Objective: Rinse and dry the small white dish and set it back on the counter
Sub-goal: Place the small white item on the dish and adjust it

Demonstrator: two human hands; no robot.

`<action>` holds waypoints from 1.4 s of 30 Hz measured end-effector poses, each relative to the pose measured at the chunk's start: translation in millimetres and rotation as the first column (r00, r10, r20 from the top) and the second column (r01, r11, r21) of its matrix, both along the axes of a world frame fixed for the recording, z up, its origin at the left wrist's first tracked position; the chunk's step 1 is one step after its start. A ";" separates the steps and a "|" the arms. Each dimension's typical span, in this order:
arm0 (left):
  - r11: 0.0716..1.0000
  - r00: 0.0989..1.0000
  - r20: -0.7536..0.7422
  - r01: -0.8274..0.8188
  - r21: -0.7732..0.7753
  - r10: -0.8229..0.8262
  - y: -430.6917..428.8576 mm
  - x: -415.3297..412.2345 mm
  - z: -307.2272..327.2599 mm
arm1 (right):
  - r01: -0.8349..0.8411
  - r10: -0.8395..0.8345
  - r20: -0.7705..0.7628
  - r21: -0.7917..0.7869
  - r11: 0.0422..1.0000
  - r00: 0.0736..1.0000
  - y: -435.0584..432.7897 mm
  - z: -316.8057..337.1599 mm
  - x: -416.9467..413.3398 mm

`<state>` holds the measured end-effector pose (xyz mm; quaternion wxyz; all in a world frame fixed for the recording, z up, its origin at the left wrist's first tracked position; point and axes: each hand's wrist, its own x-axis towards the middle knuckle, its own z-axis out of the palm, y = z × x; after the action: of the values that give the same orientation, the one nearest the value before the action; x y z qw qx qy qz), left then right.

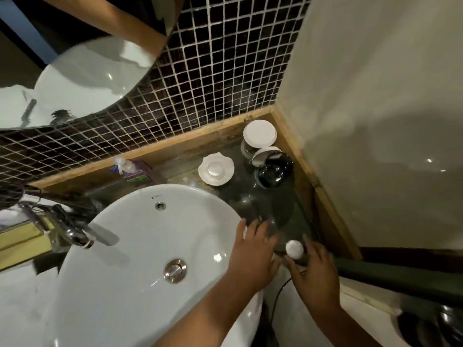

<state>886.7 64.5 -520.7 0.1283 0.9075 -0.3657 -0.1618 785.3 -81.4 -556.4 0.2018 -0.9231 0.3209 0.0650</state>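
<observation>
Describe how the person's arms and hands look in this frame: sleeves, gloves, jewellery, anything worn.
Both forearms enter from the bottom edge and are bare, with no sleeve in view. The left hand and right hand wear no gloves. No rings, watch or bracelets are visible, though the dim light and blur hide fine detail.

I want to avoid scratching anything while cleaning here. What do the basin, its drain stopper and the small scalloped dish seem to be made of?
The basin looks like glazed white ceramic: smooth, with sharp glossy highlights. The drain stopper seems to be brushed metal, silvery with a dull sheen. The small scalloped dish on the dark counter looks like white ceramic or porcelain, though plastic cannot be ruled out from this view.
</observation>
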 end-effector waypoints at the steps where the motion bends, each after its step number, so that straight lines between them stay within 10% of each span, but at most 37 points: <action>1: 1.000 1.000 0.015 0.000 0.008 0.000 -0.5 -3.7 -1.2 | -0.016 0.015 0.029 0.029 0.999 0.999 0.5 -0.6 0.0; 10: 0.990 0.991 0.034 -0.129 0.054 0.127 18.7 10.0 15.7 | -0.295 0.264 -0.289 -0.067 0.953 0.920 8.9 15.9 39.7; 20: 0.873 0.877 0.074 -0.480 0.092 0.474 61.7 71.6 24.8 | -0.567 0.572 0.103 -0.071 0.821 0.814 75.3 67.2 195.7; 42: 0.822 0.828 0.034 -0.559 0.109 0.559 82.5 87.4 1.1 | -0.723 0.715 -0.113 -0.139 0.676 0.690 68.3 29.1 274.7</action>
<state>974.1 147.0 -519.7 0.1180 0.9807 -0.0740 -0.1374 1060.0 -13.1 -527.3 0.0713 -0.9867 -0.0583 0.1338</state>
